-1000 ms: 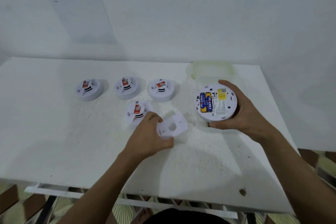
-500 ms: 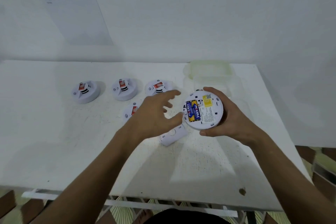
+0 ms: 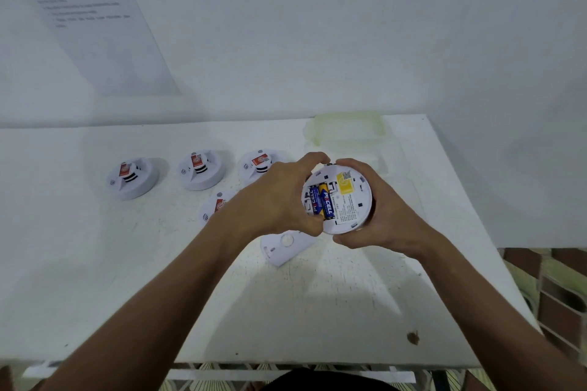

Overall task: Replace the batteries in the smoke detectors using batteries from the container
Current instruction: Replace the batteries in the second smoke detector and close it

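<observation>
My right hand (image 3: 378, 216) holds a white round smoke detector (image 3: 347, 200) above the table, back side up. Two blue and yellow batteries (image 3: 321, 201) sit in its open compartment. My left hand (image 3: 273, 200) grips the detector's left edge, with the thumb at the lower end of the batteries and a finger over the top rim. The detector's white back cover (image 3: 286, 246) lies on the table just below my hands. A clear plastic container (image 3: 347, 130) stands at the back right of the table; its contents cannot be made out.
Three smoke detectors (image 3: 133, 178) (image 3: 201, 170) (image 3: 259, 165) stand in a row on the white table (image 3: 95, 263). A fourth one (image 3: 216, 208) is partly hidden by my left wrist. A printed sheet (image 3: 92, 16) hangs on the wall. The table's right edge drops off near my right forearm.
My left hand let go of the back cover, left it on the table and came up onto the detector. My right hand brought the detector a little to the left.
</observation>
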